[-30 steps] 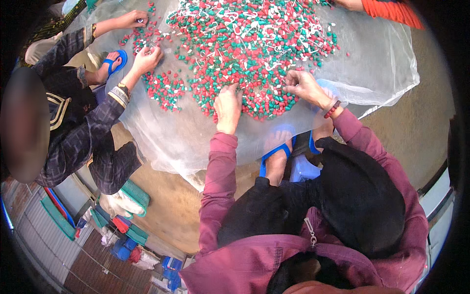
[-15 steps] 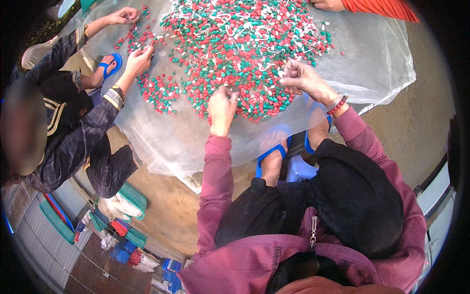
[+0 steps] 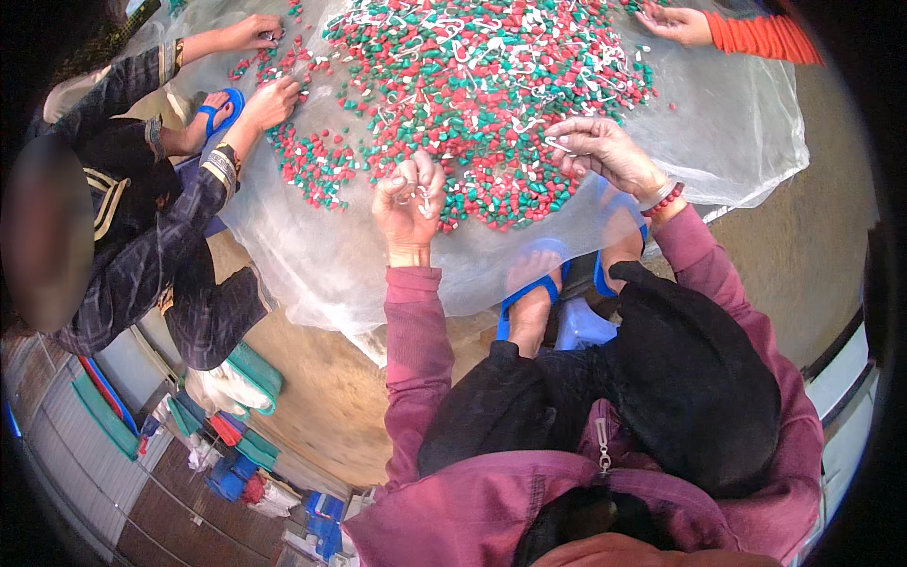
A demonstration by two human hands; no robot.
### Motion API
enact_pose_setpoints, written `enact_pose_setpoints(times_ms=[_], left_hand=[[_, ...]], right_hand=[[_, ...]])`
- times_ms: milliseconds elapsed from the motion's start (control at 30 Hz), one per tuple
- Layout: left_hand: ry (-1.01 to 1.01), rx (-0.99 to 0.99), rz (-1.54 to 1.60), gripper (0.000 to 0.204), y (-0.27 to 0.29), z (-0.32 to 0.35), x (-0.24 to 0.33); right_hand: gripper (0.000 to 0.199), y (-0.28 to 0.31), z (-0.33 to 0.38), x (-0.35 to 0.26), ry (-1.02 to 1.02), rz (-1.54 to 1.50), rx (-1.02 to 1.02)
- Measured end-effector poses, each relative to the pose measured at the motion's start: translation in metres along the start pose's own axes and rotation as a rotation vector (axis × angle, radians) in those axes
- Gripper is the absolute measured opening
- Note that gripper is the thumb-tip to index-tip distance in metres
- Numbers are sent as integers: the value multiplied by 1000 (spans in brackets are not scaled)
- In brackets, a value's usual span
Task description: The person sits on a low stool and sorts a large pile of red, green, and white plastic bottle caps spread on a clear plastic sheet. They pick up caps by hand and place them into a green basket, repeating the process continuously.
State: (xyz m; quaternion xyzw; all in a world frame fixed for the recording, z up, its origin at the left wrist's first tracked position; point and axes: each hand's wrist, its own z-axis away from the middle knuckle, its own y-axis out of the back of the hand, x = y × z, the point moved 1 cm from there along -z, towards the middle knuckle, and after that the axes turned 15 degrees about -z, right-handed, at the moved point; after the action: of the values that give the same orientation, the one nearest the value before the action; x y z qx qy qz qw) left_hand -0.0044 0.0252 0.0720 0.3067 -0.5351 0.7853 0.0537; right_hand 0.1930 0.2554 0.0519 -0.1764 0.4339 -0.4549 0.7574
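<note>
Head view: left hand (image 3: 408,200) is lifted, grip pinched on small white pieces (image 3: 420,197) above the red-green pile (image 3: 472,104); right hand (image 3: 600,146) lies loosely curled at the pile's edge. Loosened fingers would likely drop them into the plastic sheet (image 3: 727,142).

The pile of small red, green and white pieces (image 3: 472,104) runs off the top edge, and single pieces are too small to tell by shape. The left hand (image 3: 408,200) curls around something pale that its fingers mostly hide. The person's feet in blue sandals (image 3: 529,288) lie partly under the clear plastic sheet (image 3: 727,123). An orange-sleeved hand (image 3: 675,24) is cut off at the top.
</note>
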Motion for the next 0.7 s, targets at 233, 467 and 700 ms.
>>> enact_pose_setpoints(times_ms=[233, 467, 700], left_hand=[[340, 336, -722, 11, 27, 3, -13], [2, 276, -2326, 28, 40, 11, -65], [97, 262, -2401, 26, 33, 4, -73]], right_hand=[[25, -3, 2, -14, 78, -18, -13], [28, 7, -14, -10, 192, 513, 14], [35, 17, -69, 26, 597, 1520, -32]])
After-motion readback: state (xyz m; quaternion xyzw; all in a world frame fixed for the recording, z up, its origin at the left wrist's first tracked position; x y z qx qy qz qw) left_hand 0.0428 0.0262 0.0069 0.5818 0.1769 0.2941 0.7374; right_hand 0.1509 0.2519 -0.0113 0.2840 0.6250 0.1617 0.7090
